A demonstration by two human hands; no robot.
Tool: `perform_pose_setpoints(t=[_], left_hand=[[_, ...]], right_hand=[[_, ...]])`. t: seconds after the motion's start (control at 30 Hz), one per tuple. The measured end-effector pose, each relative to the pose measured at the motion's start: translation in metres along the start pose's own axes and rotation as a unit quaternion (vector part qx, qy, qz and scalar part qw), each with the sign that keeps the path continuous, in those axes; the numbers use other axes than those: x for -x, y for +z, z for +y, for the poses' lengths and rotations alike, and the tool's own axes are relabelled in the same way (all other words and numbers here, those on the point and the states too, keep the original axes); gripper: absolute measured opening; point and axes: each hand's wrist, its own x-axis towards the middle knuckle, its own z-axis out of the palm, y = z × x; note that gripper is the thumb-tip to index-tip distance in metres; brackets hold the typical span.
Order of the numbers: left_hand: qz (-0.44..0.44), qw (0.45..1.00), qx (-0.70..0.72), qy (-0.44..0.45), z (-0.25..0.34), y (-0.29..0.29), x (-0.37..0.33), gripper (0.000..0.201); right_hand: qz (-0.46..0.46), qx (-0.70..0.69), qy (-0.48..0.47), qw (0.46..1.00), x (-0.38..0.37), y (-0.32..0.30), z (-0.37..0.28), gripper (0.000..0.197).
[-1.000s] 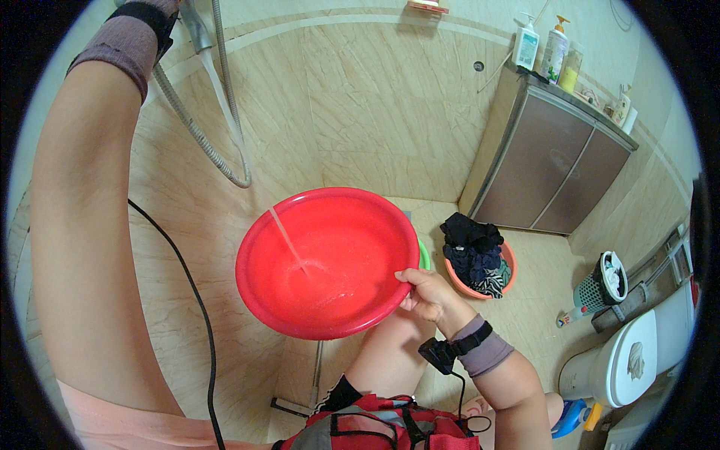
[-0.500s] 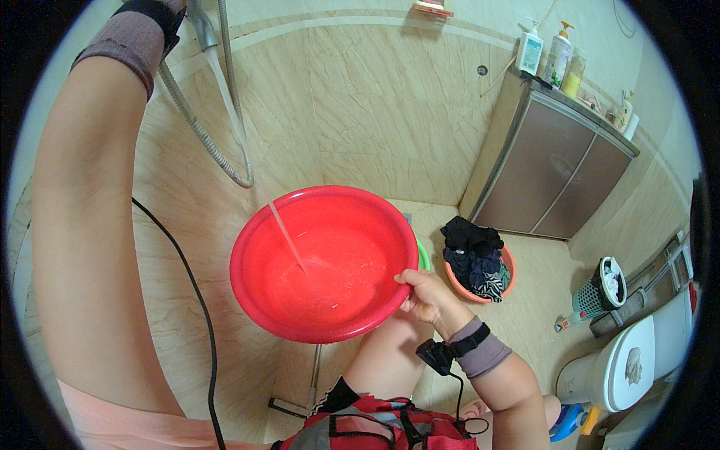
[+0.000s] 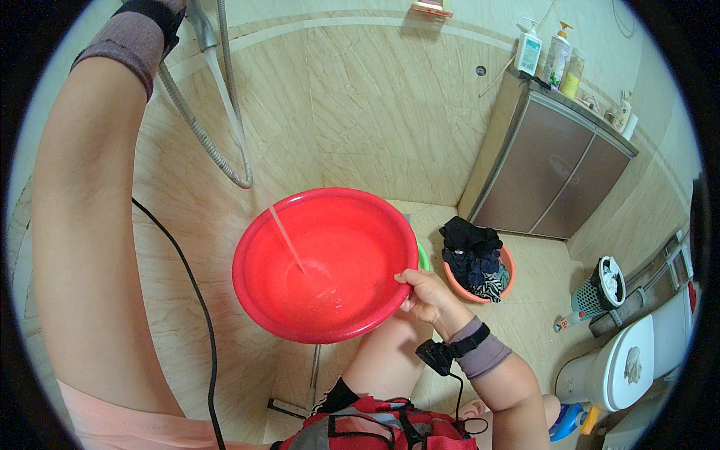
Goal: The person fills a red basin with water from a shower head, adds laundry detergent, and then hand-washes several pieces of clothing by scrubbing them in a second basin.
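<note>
My right hand (image 3: 427,296) grips the near-right rim of a large red plastic basin (image 3: 330,332), thumb over the edge and fingers beneath. The basin is held tilted above my thigh, with shallow water in its bottom. A stream of water (image 3: 285,232) falls into it from a silver tap spout (image 3: 204,31) at the upper left. My left arm (image 3: 94,247) reaches up along the left side to that spout; its hand lies beyond the top edge of the picture. Part of a green rim (image 3: 424,257) shows behind the basin.
An orange tub (image 3: 511,277) of dark clothes stands on the tiled floor beside a cabinet (image 3: 559,161) topped with bottles (image 3: 557,60). A toilet (image 3: 615,371) and a waste basket (image 3: 589,300) are at right. A metal hose (image 3: 199,127) and black cable (image 3: 199,300) hang at left.
The red basin has shifted very slightly to the right and its water surface has moved. My arms keep their places, and the stream still runs.
</note>
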Motion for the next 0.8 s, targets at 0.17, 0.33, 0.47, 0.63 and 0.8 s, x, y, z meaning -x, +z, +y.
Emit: perform_pose_setpoints(t=[0.17, 0.33, 0.47, 0.63, 0.8], left_hand=[[-0.004, 1.0, -0.005, -0.006, 0.002, -0.001, 0.0, 0.032], [0.006, 1.0, 0.002, -0.002, 0.002, -0.001, -0.001, 0.033], [0.013, 1.0, -0.007, 0.003, 0.004, 0.0, -0.001, 0.034], [0.023, 1.0, -0.01, 0.006, 0.002, 0.002, -0.002, 0.034], [0.011, 1.0, -0.005, -0.004, 0.006, -0.004, -0.003, 0.034]], right_hand=[[0.0, -0.009, 0.007, 1.0, -0.002, -0.001, 0.002, 0.02], [0.002, 0.005, 0.014, 1.0, -0.008, -0.007, 0.006, 0.02], [0.009, -0.003, 0.017, 1.0, -0.01, -0.008, 0.01, 0.019], [0.008, 0.006, 0.028, 1.0, -0.012, -0.01, 0.011, 0.018], [0.016, 0.022, 0.031, 0.999, -0.009, -0.004, 0.011, 0.018]])
